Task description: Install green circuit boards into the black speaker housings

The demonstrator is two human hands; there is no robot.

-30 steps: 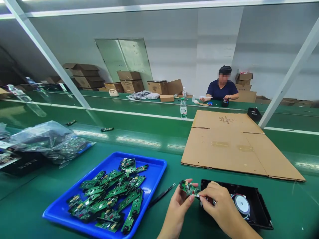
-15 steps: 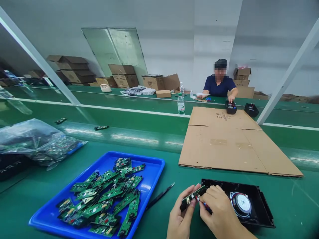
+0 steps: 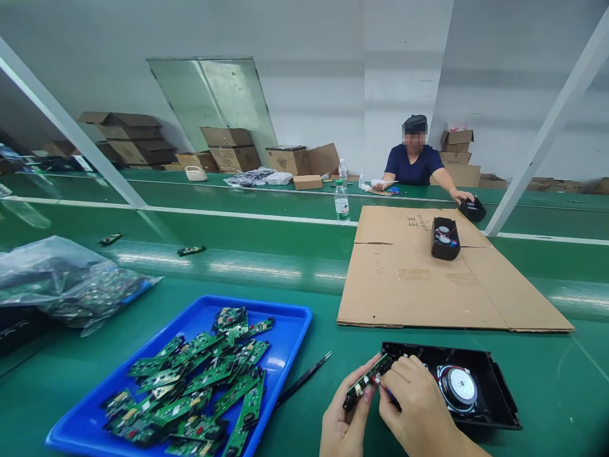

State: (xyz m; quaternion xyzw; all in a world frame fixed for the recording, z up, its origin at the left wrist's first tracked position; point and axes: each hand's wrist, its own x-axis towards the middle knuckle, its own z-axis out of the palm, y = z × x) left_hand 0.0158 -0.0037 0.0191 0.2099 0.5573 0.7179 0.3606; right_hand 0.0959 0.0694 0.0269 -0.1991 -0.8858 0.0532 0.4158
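Observation:
My left hand (image 3: 345, 422) holds a small green circuit board (image 3: 367, 380) by its lower edge, tilted up to the right. My right hand (image 3: 413, 409) pinches the red and blue wires at the board's right end. Both hands hover at the left end of an open black plastic housing (image 3: 495, 397) with a round speaker (image 3: 457, 384) inside it. A blue tray (image 3: 285, 330) to the left carries several more green circuit boards (image 3: 204, 381). Black tweezers (image 3: 304, 379) lie between the tray and my hands.
A flattened cardboard sheet (image 3: 428, 285) lies beyond the housing, with a black speaker unit (image 3: 445, 238) on it. A person in a dark blue shirt (image 3: 413, 166) sits across the belt, one hand on another black unit (image 3: 472, 208). A plastic bag of parts (image 3: 66, 279) lies left; a water bottle (image 3: 341, 202) stands mid-belt.
I tilted the board from flat to angled up and brought my right hand to its wires. The person opposite slid a black speaker unit onto the cardboard and reached for another.

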